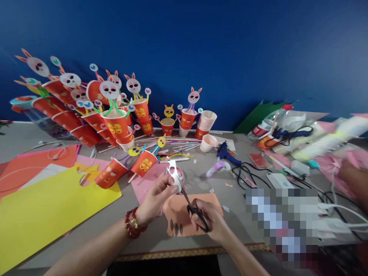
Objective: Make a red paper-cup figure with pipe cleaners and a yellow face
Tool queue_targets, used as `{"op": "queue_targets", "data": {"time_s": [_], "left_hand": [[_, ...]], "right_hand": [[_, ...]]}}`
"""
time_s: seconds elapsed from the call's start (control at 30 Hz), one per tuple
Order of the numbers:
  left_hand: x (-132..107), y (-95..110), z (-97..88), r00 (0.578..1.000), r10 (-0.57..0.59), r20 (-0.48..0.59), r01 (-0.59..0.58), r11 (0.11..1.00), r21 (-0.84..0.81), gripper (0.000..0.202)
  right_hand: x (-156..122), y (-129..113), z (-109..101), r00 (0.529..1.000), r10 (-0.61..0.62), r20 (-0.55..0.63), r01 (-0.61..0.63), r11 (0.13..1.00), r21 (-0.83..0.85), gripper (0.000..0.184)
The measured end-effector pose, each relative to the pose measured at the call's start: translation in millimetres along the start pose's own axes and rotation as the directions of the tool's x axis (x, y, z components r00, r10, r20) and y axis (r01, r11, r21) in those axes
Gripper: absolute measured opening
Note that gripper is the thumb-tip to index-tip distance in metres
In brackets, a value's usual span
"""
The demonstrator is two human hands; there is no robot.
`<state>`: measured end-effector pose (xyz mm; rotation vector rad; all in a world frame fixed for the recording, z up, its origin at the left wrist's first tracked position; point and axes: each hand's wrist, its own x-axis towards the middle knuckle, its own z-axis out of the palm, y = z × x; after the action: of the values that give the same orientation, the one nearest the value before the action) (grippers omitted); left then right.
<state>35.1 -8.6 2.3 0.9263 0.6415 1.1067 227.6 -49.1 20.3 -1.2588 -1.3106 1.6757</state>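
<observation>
My left hand (pixel 156 197) pinches a small white paper piece (pixel 173 177) with cut-out openings, holding it up above the table. In my right hand (pixel 208 218) is a pair of scissors (pixel 198 216) with black handles, and my fingers are wrapped round the loops. The scissor blades reach up to the right edge of the white paper; whether they are parted there I cannot tell. Below both hands lies an orange paper sheet (pixel 211 199) with several leaf-shaped holes near its front edge. Behind the paper piece, a round pink-rimmed item is partly hidden.
Red paper cups (pixel 116 124) with paper rabbit faces crowd the back left. Yellow paper (pixel 63 211) covers the left side. A blue glue gun (pixel 227 154), a purple glue stick (pixel 215 169), a power strip (pixel 280 180) and black cables lie right. Another person's hand (pixel 355 178) is at the far right.
</observation>
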Motion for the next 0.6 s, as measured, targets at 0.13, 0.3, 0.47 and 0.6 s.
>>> {"op": "queue_targets", "data": {"time_s": [0.13,0.3,0.47,0.6], "left_hand": [[-1,0,-0.4,1.0,-0.005,0.02,0.004,1.0,0.011,0.018],[0,5,2.5,0.999,-0.015,0.031,0.014,1.0,0.022,0.019],[1,11,4.3,0.998,-0.065,0.027,0.064,0.997,0.034,0.023],[1,15,5.2,0.996,-0.093,0.015,0.092,0.994,0.062,0.026]], "right_hand": [[0,1,-3,1.0,0.004,0.02,-0.003,0.998,-0.056,0.043],[0,3,-7,0.999,-0.019,0.039,0.024,0.992,-0.123,0.05],[1,6,-16,0.996,-0.047,0.077,0.062,0.978,-0.201,0.06],[2,8,-21,0.995,-0.031,0.097,0.053,0.971,-0.231,0.061]]}}
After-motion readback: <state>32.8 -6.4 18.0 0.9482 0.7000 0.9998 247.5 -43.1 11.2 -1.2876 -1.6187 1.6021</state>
